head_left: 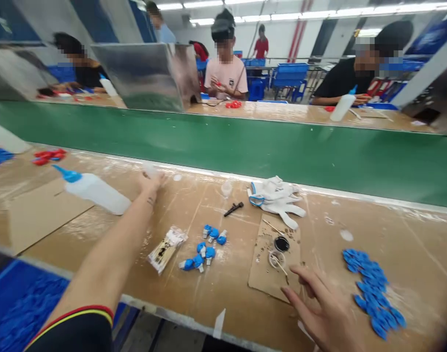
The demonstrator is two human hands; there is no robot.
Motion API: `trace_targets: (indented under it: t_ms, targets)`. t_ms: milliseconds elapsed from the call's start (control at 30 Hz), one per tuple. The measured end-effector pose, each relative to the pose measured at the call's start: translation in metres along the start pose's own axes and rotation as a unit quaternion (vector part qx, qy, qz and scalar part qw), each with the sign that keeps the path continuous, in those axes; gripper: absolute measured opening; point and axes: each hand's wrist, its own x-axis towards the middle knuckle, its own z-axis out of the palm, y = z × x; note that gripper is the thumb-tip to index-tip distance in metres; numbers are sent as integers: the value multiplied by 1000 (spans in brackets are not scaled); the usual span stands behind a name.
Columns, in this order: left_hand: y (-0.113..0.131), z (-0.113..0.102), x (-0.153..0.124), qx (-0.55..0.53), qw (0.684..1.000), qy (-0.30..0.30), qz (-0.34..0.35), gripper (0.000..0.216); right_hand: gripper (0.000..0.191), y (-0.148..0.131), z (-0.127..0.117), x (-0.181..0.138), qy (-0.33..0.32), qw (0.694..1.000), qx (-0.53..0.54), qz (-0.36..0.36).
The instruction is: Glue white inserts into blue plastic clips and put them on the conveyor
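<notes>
My left hand reaches to the far side of the bench. Its fingers close around a small whitish see-through piece, blurred and partly hidden. My right hand hovers at the front, thumb and forefinger apart, with nothing between them. Just left of those fingertips is a cotton swab, dark at one end, leaning on a small clear cup. Beside this cup sits a round pot of black liquid. Both stand on a stained piece of cardboard, where another swab lies.
Blue-and-white parts and a bag of swabs lie mid-bench. White gloves, a black tool and blue pieces are further right. A squeeze bottle lies by my left forearm. Co-workers sit beyond the green strip.
</notes>
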Motion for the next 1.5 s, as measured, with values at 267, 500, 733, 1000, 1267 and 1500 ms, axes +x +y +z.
trace_targets:
  t_ms: [267,500,733,1000,1267,1500]
  targets:
    - [-13,11,22,-60,991,76,-97,58,11,-2,9,13,-37,999,-6,22]
    - [54,0,-67,-41,998,-46,27,51,14,11,7,21,-15,1000,16,8]
    - [117,9,-175,24,937,-159,309,26,12,22,-4,28,60,988,120,81]
    - [136,28,-213,129,876,-146,442,18,13,29,1,20,106,974,163,112]
    - [144,29,-209,190,837,-118,500,20,10,28,3,19,136,976,156,69]
    - [145,30,-206,209,817,-107,527,22,9,27,6,19,136,974,169,59]
